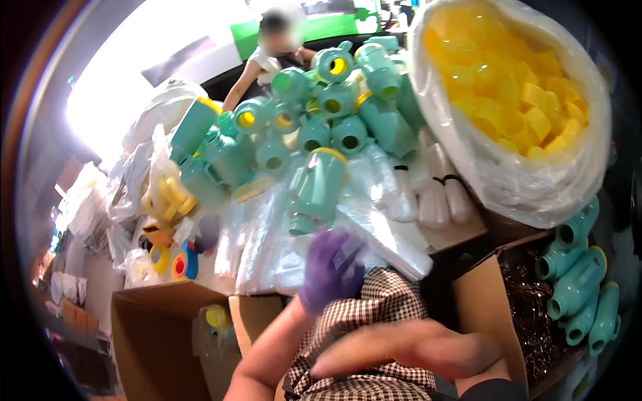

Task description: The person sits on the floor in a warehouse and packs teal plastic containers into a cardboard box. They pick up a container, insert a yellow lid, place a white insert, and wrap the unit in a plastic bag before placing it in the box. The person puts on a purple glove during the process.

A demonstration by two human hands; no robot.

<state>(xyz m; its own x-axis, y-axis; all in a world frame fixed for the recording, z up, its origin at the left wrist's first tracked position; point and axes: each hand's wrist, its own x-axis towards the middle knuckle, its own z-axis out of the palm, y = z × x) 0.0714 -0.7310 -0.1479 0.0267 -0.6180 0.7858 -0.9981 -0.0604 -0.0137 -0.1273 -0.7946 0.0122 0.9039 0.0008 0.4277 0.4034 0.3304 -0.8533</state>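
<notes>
My left hand (331,267), in a purple glove, is just below the near end of a turquoise bottle (317,187) with a yellow ring at its far end. Motion smears the fingers, so whether they touch the bottle is unclear. My right hand (401,344), bare and heavily blurred, reaches leftward across my checked apron (334,334). Nothing shows clearly in it. Flat clear plastic bags (261,234) lie under the bottle and beyond my left hand. A heap of turquoise bottles (314,134), several with yellow parts, covers the far table.
A large plastic sack of yellow caps (428,87) stands far right. One open carton (157,334) is at left; another, with dark shiny contents (528,321), is at right beside turquoise bottles (578,287). Another person (247,80) is across the table.
</notes>
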